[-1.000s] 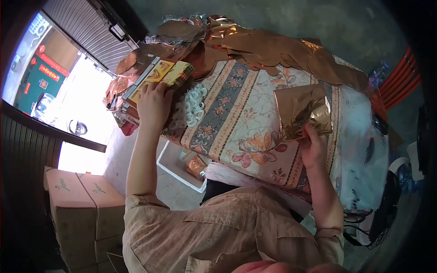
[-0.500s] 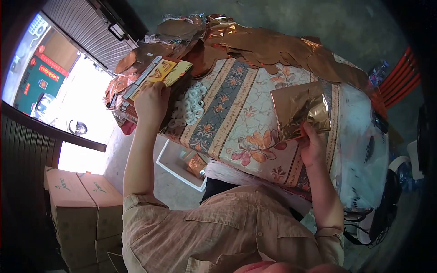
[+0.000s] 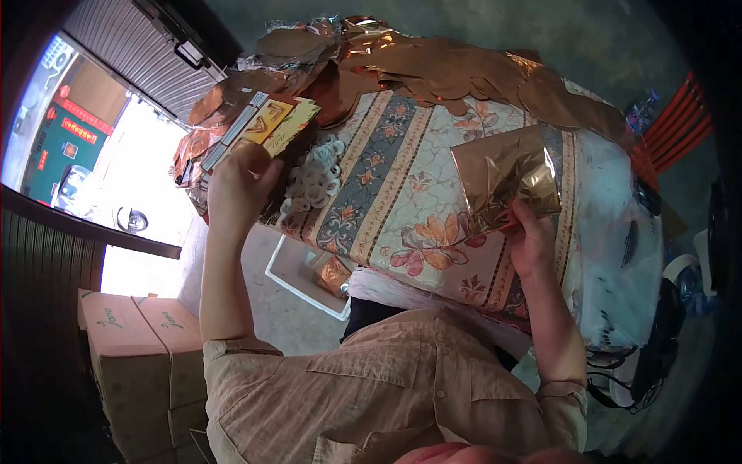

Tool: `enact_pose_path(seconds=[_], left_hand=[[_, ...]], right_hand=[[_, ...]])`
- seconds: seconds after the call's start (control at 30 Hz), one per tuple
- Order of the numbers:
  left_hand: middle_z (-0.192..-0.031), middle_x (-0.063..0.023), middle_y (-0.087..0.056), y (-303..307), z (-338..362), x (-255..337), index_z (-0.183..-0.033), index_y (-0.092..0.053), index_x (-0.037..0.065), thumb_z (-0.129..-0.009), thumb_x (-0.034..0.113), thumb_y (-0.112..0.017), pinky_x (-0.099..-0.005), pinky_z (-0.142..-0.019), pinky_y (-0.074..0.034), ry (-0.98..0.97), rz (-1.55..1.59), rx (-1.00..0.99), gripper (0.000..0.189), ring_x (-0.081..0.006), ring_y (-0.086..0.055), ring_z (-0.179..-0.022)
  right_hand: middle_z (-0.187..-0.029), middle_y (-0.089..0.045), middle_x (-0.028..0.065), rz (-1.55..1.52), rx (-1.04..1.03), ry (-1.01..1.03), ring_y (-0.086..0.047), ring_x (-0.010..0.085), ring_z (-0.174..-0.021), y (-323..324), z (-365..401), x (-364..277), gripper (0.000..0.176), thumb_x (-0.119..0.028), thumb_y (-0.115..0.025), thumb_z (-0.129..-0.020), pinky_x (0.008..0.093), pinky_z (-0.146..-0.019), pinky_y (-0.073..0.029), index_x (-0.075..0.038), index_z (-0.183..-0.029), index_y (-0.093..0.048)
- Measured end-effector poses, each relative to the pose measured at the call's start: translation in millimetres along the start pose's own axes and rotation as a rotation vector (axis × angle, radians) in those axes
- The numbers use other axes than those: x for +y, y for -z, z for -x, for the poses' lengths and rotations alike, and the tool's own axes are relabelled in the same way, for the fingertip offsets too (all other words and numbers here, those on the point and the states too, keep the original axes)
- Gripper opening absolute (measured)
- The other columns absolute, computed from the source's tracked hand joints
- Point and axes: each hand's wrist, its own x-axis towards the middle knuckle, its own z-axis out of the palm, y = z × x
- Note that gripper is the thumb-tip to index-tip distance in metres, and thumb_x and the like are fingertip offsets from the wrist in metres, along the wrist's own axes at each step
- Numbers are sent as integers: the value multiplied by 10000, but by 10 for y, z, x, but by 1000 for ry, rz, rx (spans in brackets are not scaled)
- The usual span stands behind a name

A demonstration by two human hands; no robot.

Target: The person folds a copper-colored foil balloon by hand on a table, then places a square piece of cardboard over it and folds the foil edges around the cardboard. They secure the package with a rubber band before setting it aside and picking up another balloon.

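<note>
On the left, a stack of printed cards (image 3: pixel 277 124) in yellow, red and white lies at the table's edge. My left hand (image 3: pixel 241 182) is closed at the near end of these cards, fingers curled over a card's edge; the fingertips are partly hidden. Right beside it is a heap of white rings (image 3: pixel 315 179). My right hand (image 3: pixel 532 241) pinches the lower edge of a shiny gold foil bag (image 3: pixel 495 174) between thumb and fingers. The bag is held flat and slightly crumpled above the patterned tablecloth (image 3: pixel 417 201).
Many flat copper-gold foil pieces (image 3: pixel 464 73) overlap along the table's far edge. Clear plastic (image 3: pixel 610 255) covers the right end. A white foam box (image 3: pixel 305 282) stands on the floor below, and cardboard cartons (image 3: pixel 135 332) are stacked at lower left.
My left hand has shifted slightly toward me and left, its grip turning at the cards, and more of the yellow card shows. My right hand still holds the foil bag, almost unmoved.
</note>
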Motion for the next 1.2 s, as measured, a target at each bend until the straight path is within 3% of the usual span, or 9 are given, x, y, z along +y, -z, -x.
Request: enact_pose_path(seconds=[0.03, 0.1, 0.13, 0.23, 0.4, 0.7, 0.77, 1.0, 1.2], left_hand=[[-806, -114, -696, 17, 77, 50, -803, -666, 17, -821, 146, -706, -376, -699, -532, 5, -2, 0, 136, -271, -680, -757], [-877, -117, -707, 28, 190, 135, -858, -692, 14, -818, 69, -688, -363, -733, -531, -110, 298, -415, 69, -266, -680, -815], [-966, -92, -706, -24, 205, 122, -928, -689, -4, -867, 77, -685, -338, -760, -531, -385, 298, -536, 102, -216, -675, -853], [-990, -106, -712, -200, 263, 102, -954, -700, 9, -837, 84, -708, -341, -809, -523, -343, 342, -533, 139, -248, -674, -929], [-930, -112, -685, -281, -70, -145, -949, -715, 54, -839, 180, -699, -406, -784, -534, -338, -412, 213, 168, -316, -654, -896], [-807, -116, -668, -298, -197, -284, -798, -679, 83, -854, 226, -658, -424, -674, -530, -197, -470, 196, 155, -293, -670, -798], [-798, -130, -678, -151, -242, -181, -816, -693, 76, -847, 249, -674, -422, -671, -528, -116, -446, 98, 177, -302, -674, -769], [-808, -162, -707, 49, -402, -316, -938, -745, 52, -819, 234, -713, -395, -683, -531, 8, -124, -60, 219, -310, -687, -719], [-748, -144, -693, 216, -378, -299, -835, -720, 20, -785, 167, -719, -365, -668, -515, 32, -138, 204, 156, -264, -681, -687]], right_hand=[[-1083, -676, 49, -6, -16, -22, -659, 145, -957, 15, 13, -16, 237, -75, -653, -916, 339, -843, -562, -69, -1152, -627], [-1087, -676, 52, -16, -40, -46, -659, 146, -962, -25, 1, -14, 244, -76, -651, -918, 337, -850, -558, -66, -1161, -623], [-1026, -680, 34, 11, 4, -5, -665, 138, -899, -65, -2, 0, 215, -108, -670, -911, 324, -796, -573, -75, -1120, -634], [-977, -684, 17, 26, 41, 8, -671, 132, -842, -73, 24, -14, 204, -135, -686, -904, 310, -744, -585, -81, -1096, -639], [-1000, -681, 13, 27, 34, 15, -668, 122, -858, -102, 24, -32, 229, -128, -680, -908, 307, -738, -585, -86, -1126, -627], [-966, -682, -5, 35, 33, -14, -662, 110, -831, -117, 51, -53, 209, -132, -695, -899, 292, -723, -574, -107, -1099, -641], [-1092, -671, 34, 24, 19, -19, -666, 149, -948, -1, -1, 12, 300, -95, -687, -896, 329, -782, -591, -95, -1189, -626], [-1069, -675, 13, 25, 20, -35, -659, 127, -902, 44, 3, 26, 309, -107, -695, -895, 307, -745, -589, -105, -1198, -631], [-919, -684, 6, 28, 68, -52, -657, 123, -774, -89, 35, -14, 164, -134, -703, -895, 297, -693, -573, -102, -1050, -660]])
